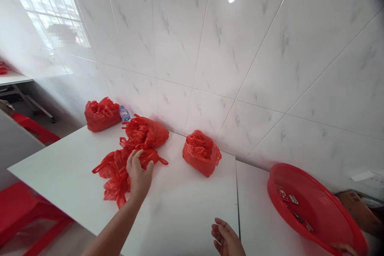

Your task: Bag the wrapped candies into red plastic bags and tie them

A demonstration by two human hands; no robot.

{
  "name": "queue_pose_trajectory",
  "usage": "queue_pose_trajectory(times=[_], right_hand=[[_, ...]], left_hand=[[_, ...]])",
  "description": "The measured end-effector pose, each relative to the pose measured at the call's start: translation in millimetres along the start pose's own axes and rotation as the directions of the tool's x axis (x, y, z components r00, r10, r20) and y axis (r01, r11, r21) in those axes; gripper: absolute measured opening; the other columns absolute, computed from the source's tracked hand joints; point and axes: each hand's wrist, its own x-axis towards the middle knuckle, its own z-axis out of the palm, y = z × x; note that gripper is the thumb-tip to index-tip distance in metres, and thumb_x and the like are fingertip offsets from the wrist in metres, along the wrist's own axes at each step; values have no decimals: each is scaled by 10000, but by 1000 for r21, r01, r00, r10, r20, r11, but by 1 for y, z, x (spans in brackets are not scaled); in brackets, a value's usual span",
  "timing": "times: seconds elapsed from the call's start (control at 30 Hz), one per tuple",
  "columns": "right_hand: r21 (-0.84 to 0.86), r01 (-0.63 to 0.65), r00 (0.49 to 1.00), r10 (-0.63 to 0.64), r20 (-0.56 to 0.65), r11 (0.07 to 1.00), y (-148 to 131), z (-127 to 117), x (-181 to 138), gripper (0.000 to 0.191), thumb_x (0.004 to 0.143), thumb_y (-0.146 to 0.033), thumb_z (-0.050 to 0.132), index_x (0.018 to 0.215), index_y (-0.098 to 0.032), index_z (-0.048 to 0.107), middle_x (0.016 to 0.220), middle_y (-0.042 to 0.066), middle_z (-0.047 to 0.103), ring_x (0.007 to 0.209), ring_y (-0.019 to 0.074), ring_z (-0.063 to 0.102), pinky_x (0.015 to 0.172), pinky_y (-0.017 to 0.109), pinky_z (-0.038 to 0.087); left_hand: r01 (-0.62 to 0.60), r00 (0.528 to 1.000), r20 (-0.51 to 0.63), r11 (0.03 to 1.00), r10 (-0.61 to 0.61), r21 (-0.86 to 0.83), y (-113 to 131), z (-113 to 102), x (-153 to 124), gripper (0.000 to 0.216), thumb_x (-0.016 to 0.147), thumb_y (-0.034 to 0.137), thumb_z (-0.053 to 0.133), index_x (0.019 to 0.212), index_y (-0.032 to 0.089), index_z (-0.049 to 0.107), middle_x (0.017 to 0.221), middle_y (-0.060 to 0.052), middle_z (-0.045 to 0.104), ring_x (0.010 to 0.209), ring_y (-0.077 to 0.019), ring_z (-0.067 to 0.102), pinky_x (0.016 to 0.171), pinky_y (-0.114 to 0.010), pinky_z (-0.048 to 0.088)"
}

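My left hand (139, 174) reaches over a loose heap of red plastic bags (115, 168) on the white table. Its thumb and fingers are spread; whether the fingertips touch the plastic, I cannot tell. Just behind lies a fuller red plastic bag (150, 132) with crumpled handles. Low in the view, my right hand (226, 238) hovers over the table with its fingers loosely bent and nothing in them. Beyond it, close to the wall, sits another red bag (201, 154), its top folded open around crumpled red plastic.
One more red bag (102, 115) and a water bottle (124, 113) stand at the table's far left. At right, a tilted red plastic basket (333, 208) holds several small items; another person's hand (345, 249) is at its rim. A red stool (27, 208) stands left of the table.
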Motion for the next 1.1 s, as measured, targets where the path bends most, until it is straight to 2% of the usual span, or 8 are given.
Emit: queue_pose_trajectory(times=[0.1,0.23,0.43,0.57,0.77,0.9,1.0,1.1], right_hand=[[-31,-14,999,16,45,999,-3,9,6,498,526,-518,832,899,-229,673,838,40,716,788,180,665,611,247,469],[-161,20,991,2,133,987,-21,24,16,447,588,-487,801,920,-222,662,853,32,698,791,158,632,651,247,450],[-442,302,950,-227,215,845,-84,60,25,296,733,-429,643,939,-216,653,862,42,669,836,193,602,730,309,452],[-555,451,892,-370,258,699,-134,91,38,249,790,-394,553,951,-230,648,899,46,665,866,213,603,752,334,464],[-661,561,795,-547,262,498,-186,136,112,349,813,-324,492,1119,-214,617,1211,89,634,1140,240,572,967,367,444],[-774,567,731,-605,316,281,-205,157,173,494,804,-227,463,1287,-167,543,1399,109,503,1308,231,440,1090,357,325],[-762,575,741,-584,331,297,-209,165,205,521,802,-177,438,1315,-199,528,1478,70,426,1376,196,350,1126,330,241],[-717,571,763,-581,284,399,-204,166,220,448,813,-228,457,1243,-251,580,1399,49,522,1316,206,417,1085,354,277]], left_hand=[[-176,977,125,984,170,34,2,27,-8,357,825,259,541,1182,256,539,1473,-91,338,1399,-306,246,1063,-512,340],[-315,880,357,947,315,-60,-2,76,-8,300,833,225,523,1128,254,565,1397,-101,428,1309,-290,395,939,-455,469],[-397,772,510,914,380,-81,2,156,5,379,775,161,556,1149,222,582,1345,-120,487,1301,-295,414,1030,-480,406],[-449,738,567,894,366,6,14,194,17,537,752,238,619,1279,209,525,1486,-134,365,1401,-332,259,1082,-496,336],[-514,673,684,843,283,158,22,226,42,844,678,355,712,1440,269,360,1587,-100,186,1445,-377,92,1089,-542,255],[-547,614,757,812,224,204,13,236,46,798,646,364,731,1384,297,436,1593,-87,166,1453,-365,40,1098,-562,208],[-565,582,785,800,213,201,3,240,43,743,631,363,747,1326,321,488,1584,-79,189,1455,-359,37,1097,-579,190],[-591,558,794,788,243,174,-4,243,39,752,621,332,761,1323,344,490,1564,-92,235,1449,-374,74,1081,-596,205]])
